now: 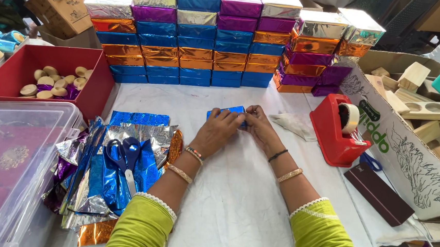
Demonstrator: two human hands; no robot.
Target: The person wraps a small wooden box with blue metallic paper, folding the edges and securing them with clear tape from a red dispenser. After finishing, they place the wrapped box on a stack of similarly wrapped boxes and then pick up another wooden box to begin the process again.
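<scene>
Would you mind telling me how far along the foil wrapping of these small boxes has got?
Done: a tall wall of wrapped boxes in blue, orange, purple and silver foil stands at the back. In hand: the left hand and right hand press a blue-foil box on the white cloth. Left: loose foil sheets under the scissors, and bare wooden blocks in the carton.

head view, steeply down, close

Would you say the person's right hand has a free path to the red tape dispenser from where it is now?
Probably yes: the right hand is busy on the blue foil-wrapped box, but only bare white tablecloth lies between it and the red tape dispenser.
</scene>
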